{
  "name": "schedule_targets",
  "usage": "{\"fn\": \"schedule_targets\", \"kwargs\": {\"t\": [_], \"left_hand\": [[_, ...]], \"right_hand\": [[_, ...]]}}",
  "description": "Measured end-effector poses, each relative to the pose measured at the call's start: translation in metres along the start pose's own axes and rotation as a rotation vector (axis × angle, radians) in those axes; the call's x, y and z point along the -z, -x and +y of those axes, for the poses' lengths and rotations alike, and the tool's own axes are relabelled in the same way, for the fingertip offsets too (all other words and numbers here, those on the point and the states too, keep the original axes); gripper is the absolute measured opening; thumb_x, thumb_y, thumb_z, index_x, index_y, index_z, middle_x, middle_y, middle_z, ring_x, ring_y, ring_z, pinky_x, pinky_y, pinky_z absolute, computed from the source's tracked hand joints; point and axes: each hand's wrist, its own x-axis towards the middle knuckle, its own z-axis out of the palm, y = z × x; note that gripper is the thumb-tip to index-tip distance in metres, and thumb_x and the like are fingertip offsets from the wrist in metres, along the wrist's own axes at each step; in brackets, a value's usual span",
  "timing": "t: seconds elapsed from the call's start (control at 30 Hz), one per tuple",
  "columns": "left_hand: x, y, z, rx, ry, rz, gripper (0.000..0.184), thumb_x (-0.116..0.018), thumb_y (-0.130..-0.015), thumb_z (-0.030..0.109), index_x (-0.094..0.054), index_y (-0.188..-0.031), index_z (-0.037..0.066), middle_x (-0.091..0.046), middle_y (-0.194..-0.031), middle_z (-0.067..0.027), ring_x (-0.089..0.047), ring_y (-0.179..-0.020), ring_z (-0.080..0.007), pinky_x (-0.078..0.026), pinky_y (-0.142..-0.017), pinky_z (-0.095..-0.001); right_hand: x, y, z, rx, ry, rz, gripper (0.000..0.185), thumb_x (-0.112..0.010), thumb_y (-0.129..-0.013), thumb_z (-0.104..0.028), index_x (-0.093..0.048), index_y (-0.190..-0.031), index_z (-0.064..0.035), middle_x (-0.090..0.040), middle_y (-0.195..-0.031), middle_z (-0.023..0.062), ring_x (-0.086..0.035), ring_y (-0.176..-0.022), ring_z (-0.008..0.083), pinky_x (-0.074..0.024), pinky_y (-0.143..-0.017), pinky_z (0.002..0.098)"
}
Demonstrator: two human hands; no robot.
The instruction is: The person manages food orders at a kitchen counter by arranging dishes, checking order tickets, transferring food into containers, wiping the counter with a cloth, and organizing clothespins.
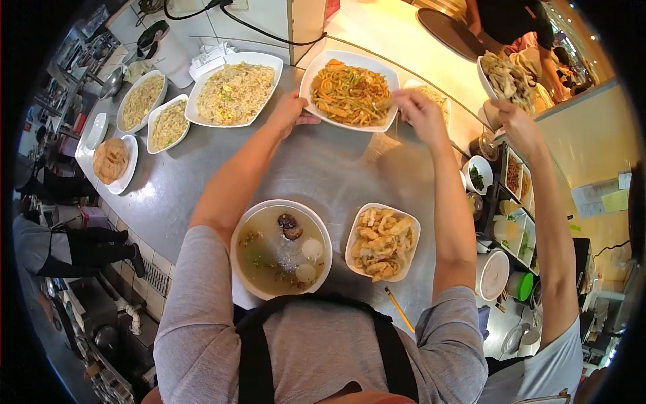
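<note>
A white square plate (pixel 313 71) of stir-fried noodles (pixel 353 94) with shredded vegetables is at the counter's far side. My left hand (pixel 293 113) grips its left edge, fingers partly beneath the rim. At the right edge is my right hand (pixel 420 111), fingers curled and pinched together, slightly blurred; what they hold, if anything, I cannot make out. Closer to my body stand a large bowl (pixel 237 259) of clear soup with a dark mushroom and pale round pieces, and a white dish (pixel 350 252) of golden fried pieces.
Several dishes of fried rice (pixel 232 94) line the counter's left, near a plate with a puffy flatbread (pixel 111 161). A pencil (pixel 400 310) lies near me. On the right, a co-worker's hand (pixel 518 128) holds a heaped dish (pixel 486 81). Another person stands beyond the ledge, by a round tray (pixel 447 34).
</note>
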Motion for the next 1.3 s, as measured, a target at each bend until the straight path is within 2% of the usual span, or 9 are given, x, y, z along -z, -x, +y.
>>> {"fn": "schedule_targets", "kwargs": {"t": [0.17,0.4,0.67,0.77,0.87,1.0,1.03,1.17,1.3], "left_hand": [[0.021,0.048,-0.005,0.045,-0.01,0.009,0.045,-0.04,-0.083,0.003,-0.043,-0.128,0.0,-0.062,-0.1,-0.0168,-0.067,-0.078,-0.0245,-0.059,-0.066,-0.0338],[0.026,0.064,-0.012,0.083,0.011,0.031,0.047,-0.039,-0.084,0.003,-0.041,-0.131,0.002,-0.064,-0.097,-0.0149,-0.067,-0.074,-0.0221,-0.059,-0.062,-0.0328],[0.003,-0.005,0.003,0.007,0.01,0.024,0.04,-0.038,-0.085,0.004,-0.045,-0.124,0.002,-0.063,-0.1,-0.016,-0.066,-0.078,-0.0255,-0.058,-0.067,-0.0359],[-0.001,-0.046,0.007,0.021,-0.023,-0.009,0.039,-0.039,-0.087,0.007,-0.042,-0.126,0.002,-0.061,-0.103,-0.0176,-0.066,-0.082,-0.0275,-0.058,-0.069,-0.0366],[-0.012,-0.065,0.011,0.036,0.052,-0.038,0.036,-0.039,-0.09,0.011,-0.041,-0.126,0.002,-0.059,-0.107,-0.0188,-0.065,-0.085,-0.0288,-0.058,-0.072,-0.0374],[-0.002,-0.064,0.014,-0.031,0.015,-0.018,0.036,-0.041,-0.094,0.015,-0.038,-0.125,-0.003,-0.057,-0.108,-0.017,-0.064,-0.089,-0.0285,-0.058,-0.073,-0.0354],[0.004,-0.038,0.025,-0.094,-0.107,-0.087,0.045,-0.045,-0.094,0.019,-0.035,-0.13,-0.004,-0.057,-0.108,-0.0138,-0.063,-0.089,-0.0254,-0.056,-0.075,-0.0329],[0.054,0.09,0.037,-0.171,-0.302,-0.148,0.052,-0.048,-0.093,0.032,-0.038,-0.136,0.004,-0.056,-0.119,-0.0101,-0.06,-0.096,-0.0192,-0.047,-0.084,-0.0317],[0.125,0.222,-0.016,-0.052,-0.501,0.177,0.057,-0.046,-0.091,0.049,-0.049,-0.129,0.006,-0.058,-0.117,-0.0095,-0.055,-0.102,-0.0159,-0.044,-0.086,-0.0319]], "right_hand": [[-0.004,-0.056,0.002,0.045,0.174,0.24,0.022,-0.056,-0.087,-0.023,-0.068,-0.097,-0.0062,-0.066,-0.083,0.0174,-0.062,-0.076,0.0262,-0.048,-0.07,0.0336],[-0.042,-0.079,0.045,-0.15,0.343,0.109,0.039,-0.055,-0.086,-0.035,-0.063,-0.105,-0.0025,-0.064,-0.097,0.0208,-0.06,-0.093,0.0345,-0.0463,-0.083,0.0404],[0.042,0.025,0.038,-0.254,0.65,0.315,0.055,-0.058,-0.087,-0.029,-0.042,-0.13,0.002,-0.055,-0.118,0.0233,-0.056,-0.104,0.0325,-0.0454,-0.086,0.0381],[0.039,0.057,0.087,-0.228,0.7,0.567,0.047,-0.051,-0.088,-0.021,-0.043,-0.129,0.0013,-0.057,-0.114,0.0244,-0.059,-0.093,0.0311,-0.0472,-0.075,0.0363],[0.053,0.059,0.136,-0.645,-0.403,0.186,0.058,-0.052,-0.088,-0.017,-0.03,-0.139,-0.0007,-0.048,-0.128,0.0218,-0.056,-0.097,0.0236,-0.045,-0.078,0.0311],[0.047,0.079,0.094,-0.527,-0.338,0.432,0.064,-0.056,-0.088,-0.021,-0.026,-0.141,-0.0017,-0.043,-0.133,0.0188,-0.052,-0.104,0.0223,-0.0437,-0.083,0.0314],[0.046,0.09,0.115,-0.444,-0.258,0.462,0.062,-0.059,-0.087,-0.024,-0.032,-0.138,-0.0003,-0.047,-0.13,0.0182,-0.053,-0.107,0.0268,-0.0445,-0.086,0.0344],[0.058,0.177,0.0,-0.419,-0.423,0.221,0.054,-0.058,-0.088,-0.021,-0.038,-0.137,-0.0067,-0.055,-0.12,0.0096,-0.055,-0.103,0.0161,-0.0434,-0.088,0.03],[0.052,0.286,-0.047,-0.446,-0.258,0.222,0.051,-0.057,-0.089,-0.021,-0.041,-0.135,-0.0061,-0.055,-0.12,0.0091,-0.054,-0.105,0.0168,-0.0403,-0.093,0.03]]}}
